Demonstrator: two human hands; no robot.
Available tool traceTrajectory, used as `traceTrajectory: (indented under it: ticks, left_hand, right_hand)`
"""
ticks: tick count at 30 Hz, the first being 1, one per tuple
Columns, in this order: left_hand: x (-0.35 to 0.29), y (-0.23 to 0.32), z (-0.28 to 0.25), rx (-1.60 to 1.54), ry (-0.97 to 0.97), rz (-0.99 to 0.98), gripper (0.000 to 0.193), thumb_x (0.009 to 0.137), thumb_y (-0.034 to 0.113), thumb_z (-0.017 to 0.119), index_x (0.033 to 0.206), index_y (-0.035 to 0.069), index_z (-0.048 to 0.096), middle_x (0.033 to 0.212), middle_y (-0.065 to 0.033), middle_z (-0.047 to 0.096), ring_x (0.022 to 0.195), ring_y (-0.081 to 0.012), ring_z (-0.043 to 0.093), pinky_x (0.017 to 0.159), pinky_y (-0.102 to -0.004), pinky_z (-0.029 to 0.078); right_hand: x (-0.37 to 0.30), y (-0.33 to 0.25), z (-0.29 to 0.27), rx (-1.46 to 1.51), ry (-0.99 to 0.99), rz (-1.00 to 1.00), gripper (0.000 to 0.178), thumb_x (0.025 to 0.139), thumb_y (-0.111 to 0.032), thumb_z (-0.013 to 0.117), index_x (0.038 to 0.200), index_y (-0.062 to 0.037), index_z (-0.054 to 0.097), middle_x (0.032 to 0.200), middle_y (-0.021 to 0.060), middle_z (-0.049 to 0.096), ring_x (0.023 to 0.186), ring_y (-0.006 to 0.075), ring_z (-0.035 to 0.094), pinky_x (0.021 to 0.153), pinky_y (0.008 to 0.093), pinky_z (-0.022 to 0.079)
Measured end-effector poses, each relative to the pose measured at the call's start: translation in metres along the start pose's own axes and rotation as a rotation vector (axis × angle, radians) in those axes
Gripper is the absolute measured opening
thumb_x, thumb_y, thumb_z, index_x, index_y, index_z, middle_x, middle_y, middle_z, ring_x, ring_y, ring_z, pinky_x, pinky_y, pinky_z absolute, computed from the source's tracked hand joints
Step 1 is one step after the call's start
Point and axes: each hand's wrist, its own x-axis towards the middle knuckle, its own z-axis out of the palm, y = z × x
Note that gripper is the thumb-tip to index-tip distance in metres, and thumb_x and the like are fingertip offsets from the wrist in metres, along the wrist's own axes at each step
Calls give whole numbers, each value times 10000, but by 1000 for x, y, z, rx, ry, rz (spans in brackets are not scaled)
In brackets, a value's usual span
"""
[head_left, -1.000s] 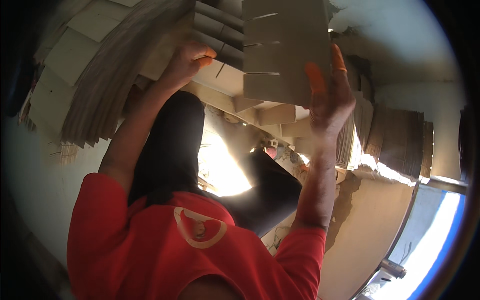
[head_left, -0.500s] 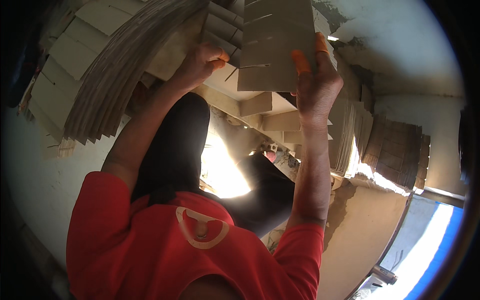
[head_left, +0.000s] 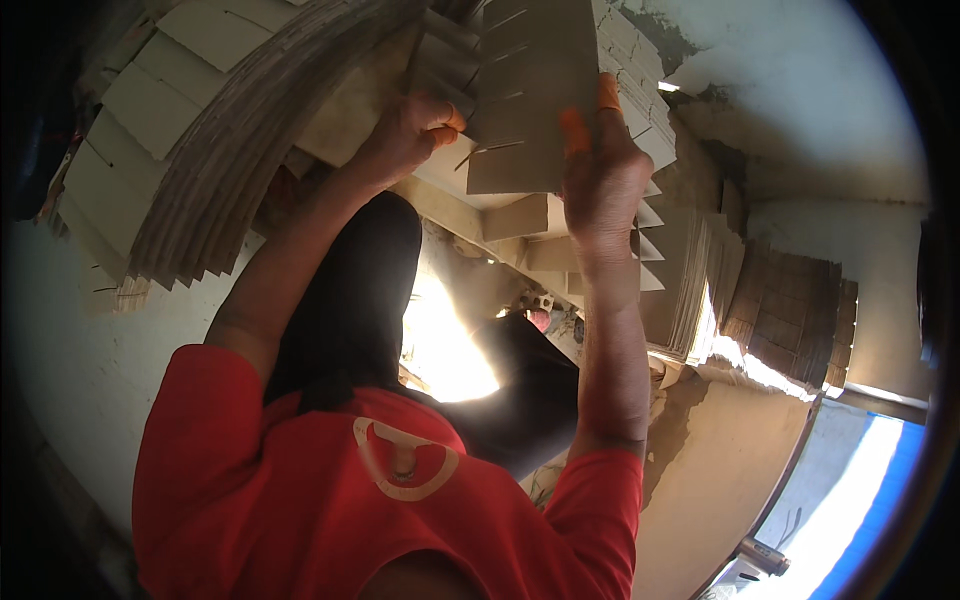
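Observation:
A wide slotted cardboard strip (head_left: 530,100) stands in front of me, with short slits along its left edge. My right hand (head_left: 605,185), orange covers on two fingers, is closed on the strip's right edge. My left hand (head_left: 410,135), also with orange-covered fingertips, is pinched at the edge of narrower slotted cardboard strips (head_left: 440,70) just left of the wide one. Its fingers hide exactly where they grip. Below the wide strip, more cardboard pieces (head_left: 515,218) stick out over a pale ledge (head_left: 440,208).
At the left a long fanned stack of cardboard sheets (head_left: 210,170) curves upward. More bundled cardboard (head_left: 680,280) and a darker stack (head_left: 780,300) stand at the right by the wall. My bent knees in black trousers (head_left: 350,280) are under the work.
My right hand has moved a little left, bringing the wide cardboard strip closer to my left hand and slightly lower. My left hand has barely shifted.

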Motion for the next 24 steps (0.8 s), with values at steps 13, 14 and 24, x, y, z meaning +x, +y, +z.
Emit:
traceTrajectory:
  ticks: [13, 14, 24]
  left_hand:
    - [3, -3, 0, 35, -40, -23, 131, 785, -61, 634, 911, -41, 660, 915, -131, 630, 822, -176, 633, 719, -279, 502]
    - [3, -2, 0, 35, -41, -31, 130, 787, -62, 633, 914, -42, 658, 918, -133, 631, 825, -177, 634, 721, -280, 504]
    - [7, -10, 3, 19, 9, 44, 136, 771, -27, 642, 907, -17, 654, 821, -149, 640, 758, -237, 636, 664, -339, 490]
  right_hand:
    - [-9, 0, 22, 138, -102, 99, 382, 860, -28, 592, 1238, 6, 547, 762, 187, 610, 563, 149, 565, 557, 289, 483]
    - [-9, 2, 26, 147, -148, 106, 388, 861, -23, 585, 1246, 0, 536, 758, 190, 600, 573, 159, 569, 565, 291, 484]
    - [5, 11, 40, 300, -418, 61, 523, 796, 34, 564, 1292, 69, 403, 676, 208, 581, 546, 302, 580, 482, 365, 460]
